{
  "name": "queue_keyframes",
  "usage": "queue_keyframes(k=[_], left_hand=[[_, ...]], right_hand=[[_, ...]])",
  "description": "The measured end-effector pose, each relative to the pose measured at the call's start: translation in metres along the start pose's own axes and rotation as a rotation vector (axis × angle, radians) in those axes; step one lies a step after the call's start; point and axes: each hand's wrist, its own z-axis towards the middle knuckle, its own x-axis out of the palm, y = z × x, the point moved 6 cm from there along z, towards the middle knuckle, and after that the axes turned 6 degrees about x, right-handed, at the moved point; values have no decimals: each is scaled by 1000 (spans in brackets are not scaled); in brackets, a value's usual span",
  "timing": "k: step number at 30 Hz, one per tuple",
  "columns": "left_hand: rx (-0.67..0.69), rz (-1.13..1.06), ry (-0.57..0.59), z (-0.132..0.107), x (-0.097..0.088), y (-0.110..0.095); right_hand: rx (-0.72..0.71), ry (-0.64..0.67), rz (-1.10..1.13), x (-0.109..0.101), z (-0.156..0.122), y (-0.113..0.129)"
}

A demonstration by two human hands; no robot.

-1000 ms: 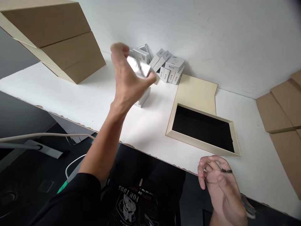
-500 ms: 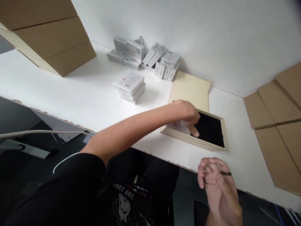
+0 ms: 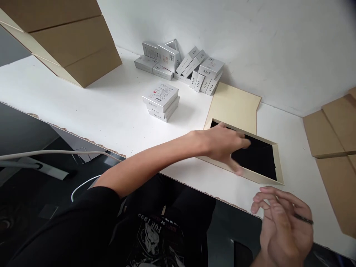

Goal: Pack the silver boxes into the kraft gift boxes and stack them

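Beige box (image 3: 261,178) lies open on the tabletop (image 3: 111,111); the left hand (image 3: 222,146) reaches inside it, fingers stretched flat. Right hand (image 3: 283,222) hovers nearby, loosely spread, empty.

On my feed I see a black short-sleeved T-shirt (image 3: 91,222) with white lettering and a graphic, possibly a skull, on the chest; forearms bare; a thin dark ring (image 3: 303,219) on the right hand (image 3: 283,231)

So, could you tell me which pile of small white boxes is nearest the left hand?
The neat stack standing apart; the jumbled heap lies farther back against the wall.
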Motion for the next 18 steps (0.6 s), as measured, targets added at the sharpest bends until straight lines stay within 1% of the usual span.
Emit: queue_keyframes(k=[1, 2, 3, 4, 5, 6, 7, 8, 9, 10, 11, 13, 15, 18], left_hand=[[-5, 9, -160, -7, -10, 6], [-71, 41, -346, -19, -23, 16], [-214, 96, -530, -37, -35, 30], [-420, 160, -688, -59, -46, 46], [-643, 213, -803, -84, -52, 62], [-844, 234, -865, -109, -55, 76], [-998, 222, -877, -130, -54, 88], [-1101, 189, -866, -147, -51, 98], [-1153, 153, -850, -161, -48, 105], [-1165, 130, -848, -171, -45, 110], [-1148, 121, -862, -178, -43, 113], [-1053, 107, -934, -185, -42, 113], [-888, 29, -1017, -181, -44, 109], [-586, -121, -1101, -161, -49, 93]], right_hand=[[-63, -90, -62, 0, -1, 6], [-116, -183, -113, -1, -2, 12], [-147, -270, -147, -1, -2, 16], [-151, -345, -163, -1, -3, 18], [-141, -405, -165, -1, -2, 18], [-123, -444, -169, -1, -2, 16], [-111, -463, -175, 0, -1, 15], [-108, -467, -181, 1, -1, 13], [-112, -457, -181, 2, 0, 10], [-121, -438, -175, 3, 0, 8], [-132, -416, -162, 4, 0, 6], [-145, -375, -134, 5, 0, 4], [-144, -341, -137, 6, -2, 3], [-119, -336, -111, 3, -6, -1]])
